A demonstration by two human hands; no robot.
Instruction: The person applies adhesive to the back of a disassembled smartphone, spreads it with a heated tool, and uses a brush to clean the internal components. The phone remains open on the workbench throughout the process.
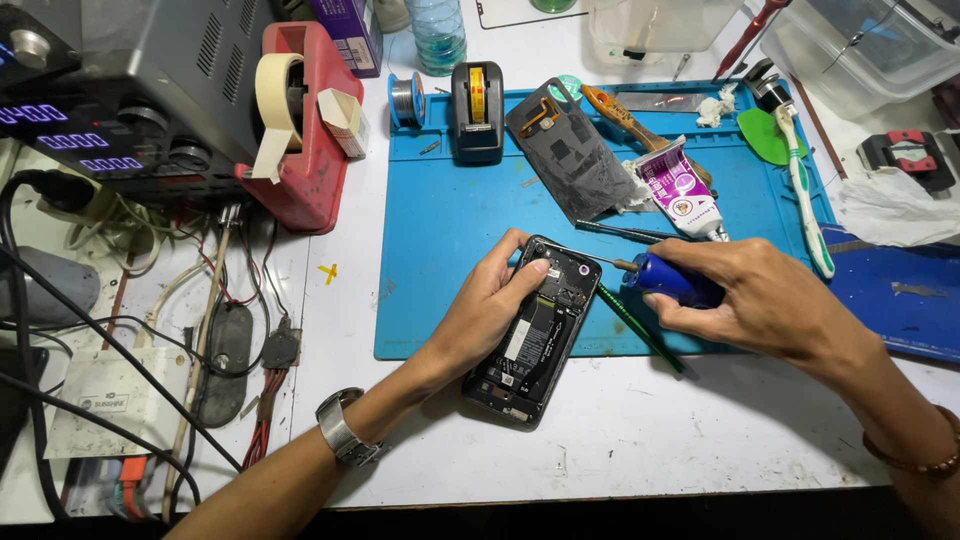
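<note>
On the white counter (620, 430), straddling the near edge of the blue work mat (450, 220), lies one opened smartphone (530, 335), back cover off and battery showing. The left hand (490, 305) is clamped on its upper end, thumb pressing the top plate. The right hand (770, 295) is closed around one blue-handled screwdriver (670, 280), its thin shaft reaching to the camera corner of the phone.

To do this well, I judge the left hand should hold the phone flat while the driver stays square to the screw, with light downward pressure so the tip does not slip.

Farther out: one green spudger (640, 330), one pair of tweezers (625, 233), one glue tube (680, 190), one removed back cover (570, 150), one toothbrush (805, 190), one solder spool (407, 100), two tape dispensers, black (477, 110) and red (305, 130).
</note>
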